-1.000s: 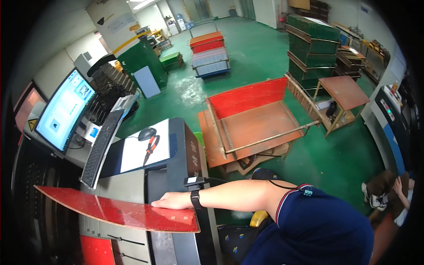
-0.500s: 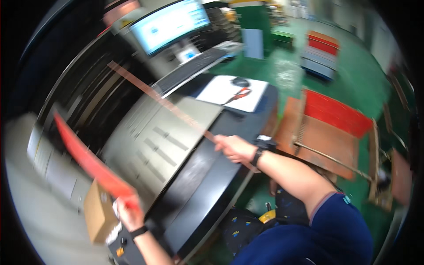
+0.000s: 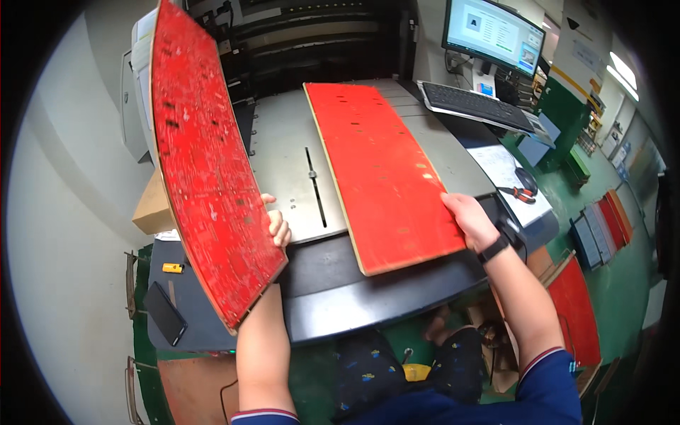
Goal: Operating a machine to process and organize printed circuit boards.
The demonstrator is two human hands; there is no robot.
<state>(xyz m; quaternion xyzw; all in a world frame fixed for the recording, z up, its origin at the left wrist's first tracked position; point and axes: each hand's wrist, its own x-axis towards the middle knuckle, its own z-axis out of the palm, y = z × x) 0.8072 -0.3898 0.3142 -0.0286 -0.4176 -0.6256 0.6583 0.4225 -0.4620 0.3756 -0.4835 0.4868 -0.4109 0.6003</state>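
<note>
At the metal bed, left board is gripped by left hand, right board by right hand; handling seems underway, steadiness needed.

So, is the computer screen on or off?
On: the screen glows, showing a white window on a bluish background.

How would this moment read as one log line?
left hand: holds speckled red board | right hand: holds plainer red board | metal plate: beneath plainer red board, contact unclear | monitor: lit
</note>
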